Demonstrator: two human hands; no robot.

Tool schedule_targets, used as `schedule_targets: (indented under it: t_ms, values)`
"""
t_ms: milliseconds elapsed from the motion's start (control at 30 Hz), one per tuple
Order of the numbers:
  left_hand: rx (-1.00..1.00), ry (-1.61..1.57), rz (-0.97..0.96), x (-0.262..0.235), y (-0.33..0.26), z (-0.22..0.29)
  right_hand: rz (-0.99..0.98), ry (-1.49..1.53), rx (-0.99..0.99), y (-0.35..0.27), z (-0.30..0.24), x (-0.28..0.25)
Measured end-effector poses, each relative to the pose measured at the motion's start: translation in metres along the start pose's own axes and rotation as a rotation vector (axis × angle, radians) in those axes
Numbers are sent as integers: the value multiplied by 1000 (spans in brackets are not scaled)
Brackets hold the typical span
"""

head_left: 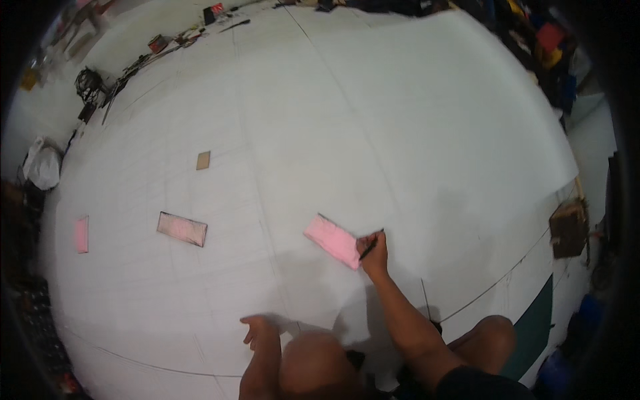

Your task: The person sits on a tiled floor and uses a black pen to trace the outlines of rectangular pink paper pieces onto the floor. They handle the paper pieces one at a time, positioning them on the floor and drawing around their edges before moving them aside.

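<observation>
My right hand is closed round a thin black pen. Its tip is at the lower right end of a bright pink rectangular patch on the large white sheet. Whether the pen touches the surface I cannot tell. Lower and to the left, my left hand is beside my knee with its fingers apart, holding nothing. Left of the pink patch lies a paler pink rectangle with a dark outline. A smaller pink rectangle is farther left, and a small tan rectangle is beyond them.
A brown block stands by the sheet's right edge. A white plastic bag and a dark coil of wire sit along the left. Piled colourful items fill the far right corner. Dark green material lies at the near right.
</observation>
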State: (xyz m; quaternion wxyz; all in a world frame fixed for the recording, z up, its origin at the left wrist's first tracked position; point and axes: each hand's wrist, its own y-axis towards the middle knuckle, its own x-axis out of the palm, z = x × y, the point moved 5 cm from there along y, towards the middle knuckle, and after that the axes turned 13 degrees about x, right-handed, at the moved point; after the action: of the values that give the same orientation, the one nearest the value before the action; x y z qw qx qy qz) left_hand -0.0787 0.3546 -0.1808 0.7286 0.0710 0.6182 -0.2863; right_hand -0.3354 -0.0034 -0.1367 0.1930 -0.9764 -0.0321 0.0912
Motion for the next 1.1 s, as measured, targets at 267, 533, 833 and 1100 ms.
schedule_targets:
  t_ms: [267,533,833,1100]
  values:
    - [455,-163,-796,-82,47,-18,-42,116,-214,-4,-22,40]
    - [1889,848,-839,-176,65,30,-412,-202,6,-65,-27,40]
    - [2114,236,-701,-103,-29,49,-559,-640,-157,-89,-20,24]
    - [2380,-90,-633,-88,-74,13,-549,-647,-238,-114,-18,27]
